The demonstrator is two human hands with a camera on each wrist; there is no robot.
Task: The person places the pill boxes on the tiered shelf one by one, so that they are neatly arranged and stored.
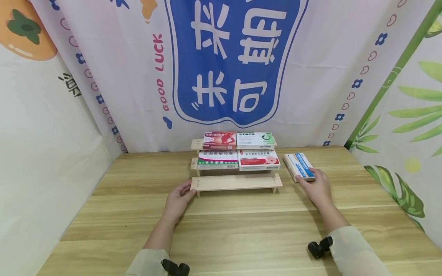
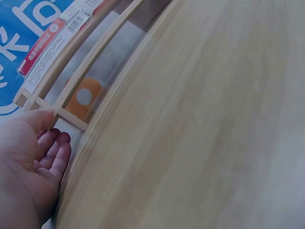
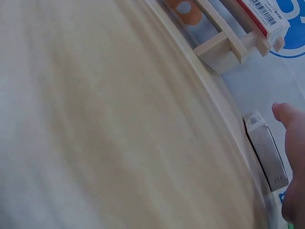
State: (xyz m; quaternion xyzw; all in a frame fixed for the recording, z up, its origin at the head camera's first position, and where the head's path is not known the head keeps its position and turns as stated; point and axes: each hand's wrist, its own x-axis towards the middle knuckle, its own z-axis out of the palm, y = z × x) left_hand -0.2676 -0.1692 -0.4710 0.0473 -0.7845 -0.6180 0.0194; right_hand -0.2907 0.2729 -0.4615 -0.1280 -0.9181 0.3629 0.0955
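A three-tier stepped wooden rack stands on the table with medicine boxes on its two upper tiers. The upper tier holds a dark red box and a white-green box. On the middle tier sit a green-and-white box and a white-red box. At the bare lowest tier's left end, my left hand pinches the wood, thumb on top and fingers curled beneath. A blue-and-white medicine box lies flat right of the rack. Over its near end is my right hand, thumb and fingers spread; contact is unclear.
The wood-grain table extends in front of the rack. A printed cloth hangs behind it, with further cloths at the left and right sides. Black wrist mounts sit on both sleeves.
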